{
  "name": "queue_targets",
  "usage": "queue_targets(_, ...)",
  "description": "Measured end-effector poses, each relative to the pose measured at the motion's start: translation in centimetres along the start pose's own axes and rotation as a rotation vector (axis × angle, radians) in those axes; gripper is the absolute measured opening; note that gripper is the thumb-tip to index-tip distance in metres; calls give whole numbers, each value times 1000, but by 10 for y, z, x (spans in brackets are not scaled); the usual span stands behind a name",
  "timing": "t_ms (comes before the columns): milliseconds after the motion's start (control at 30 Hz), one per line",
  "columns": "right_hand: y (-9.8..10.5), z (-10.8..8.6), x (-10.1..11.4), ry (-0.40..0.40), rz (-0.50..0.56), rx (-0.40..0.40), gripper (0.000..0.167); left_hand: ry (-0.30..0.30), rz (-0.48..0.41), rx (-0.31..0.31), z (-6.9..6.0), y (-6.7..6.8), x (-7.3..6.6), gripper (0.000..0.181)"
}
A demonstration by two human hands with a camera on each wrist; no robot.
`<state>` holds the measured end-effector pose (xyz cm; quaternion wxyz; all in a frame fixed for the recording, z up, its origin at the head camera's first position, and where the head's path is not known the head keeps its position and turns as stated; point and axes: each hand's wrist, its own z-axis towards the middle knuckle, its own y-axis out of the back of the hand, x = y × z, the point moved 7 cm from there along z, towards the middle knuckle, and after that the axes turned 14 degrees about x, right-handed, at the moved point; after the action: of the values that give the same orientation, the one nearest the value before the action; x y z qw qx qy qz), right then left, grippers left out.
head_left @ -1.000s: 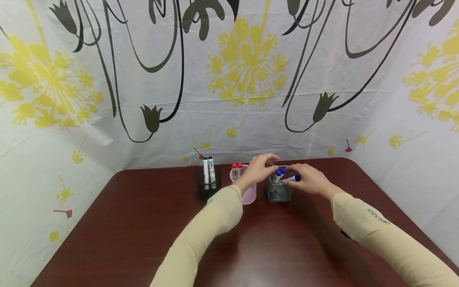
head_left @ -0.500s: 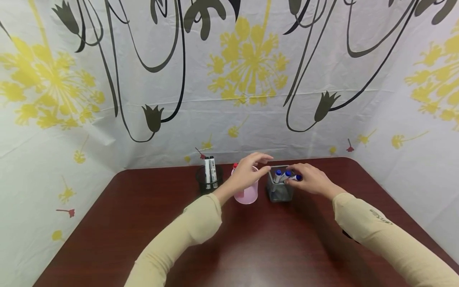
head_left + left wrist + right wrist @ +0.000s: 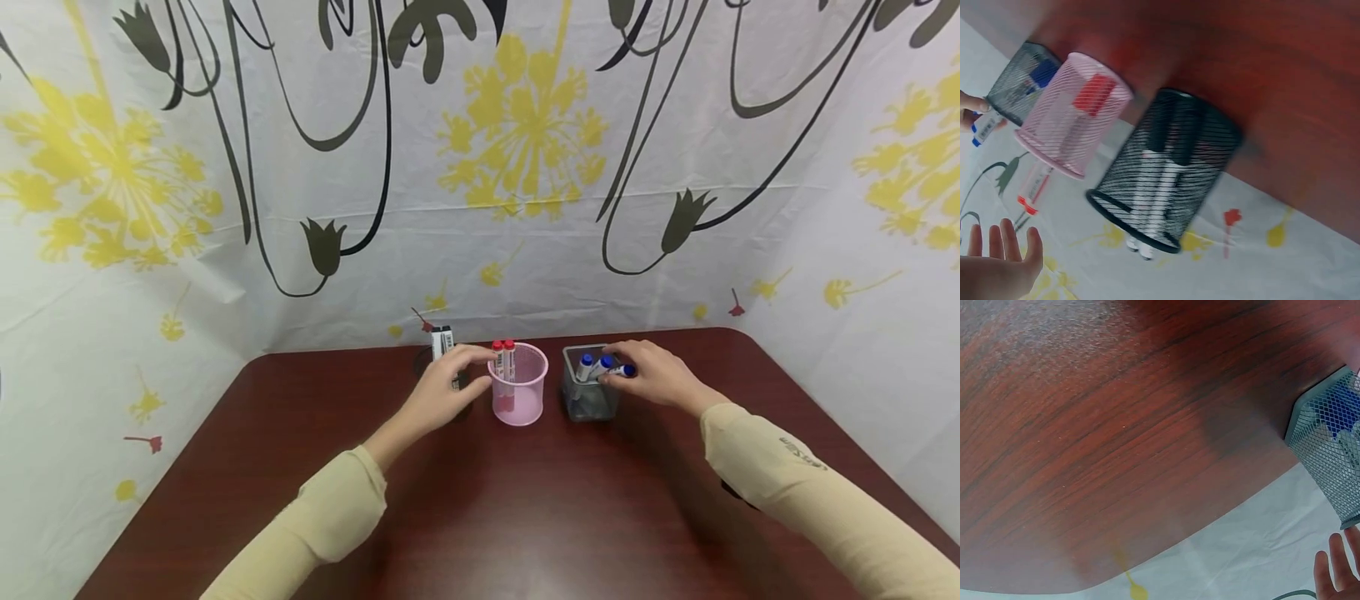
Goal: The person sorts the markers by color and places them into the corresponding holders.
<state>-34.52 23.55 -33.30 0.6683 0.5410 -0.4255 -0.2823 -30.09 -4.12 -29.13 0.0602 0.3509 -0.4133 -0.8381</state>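
Note:
In the head view my left hand (image 3: 450, 385) is over the black mesh pen cup (image 3: 1166, 169), its fingers spread and holding nothing. Two markers with white barrels (image 3: 442, 340) stand in that cup. To its right stands the pink mesh pen cup (image 3: 525, 404), with two red-capped markers (image 3: 509, 358) in it. My right hand (image 3: 660, 379) grips the rim of the grey mesh pen cup (image 3: 591, 404), thumb at the front and a finger behind. Several blue-capped markers (image 3: 584, 367) lean in it. One blue cap (image 3: 628, 370) pokes out beside the right thumb.
The three cups stand in a row near the far edge of the dark red-brown table (image 3: 480, 517). Close behind that edge hangs a white cloth (image 3: 375, 308) with yellow and grey flowers.
My left hand has moved left from the grey cup, past the pink cup, to the black one. Blue markers in the grey cup have spread apart. My right hand stays at the grey cup.

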Motion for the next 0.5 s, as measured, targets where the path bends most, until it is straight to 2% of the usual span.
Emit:
queue_targets(133, -1, -2, -1, -1, 15, -10, 59, 47, 34, 33, -18, 2, 11, 29)
queue_targets(267, -2, -7, -1, -6, 17, -27, 64, 107, 79, 36, -30, 6, 18, 33)
queue_targets(400, 1, -12, 4, 17, 9, -70, 67, 164, 219, 41, -37, 11, 19, 41)
queue_targets(500, 5, -18, 11, 39, -2, -117, 66, 179, 351, 54, -40, 13, 17, 46)
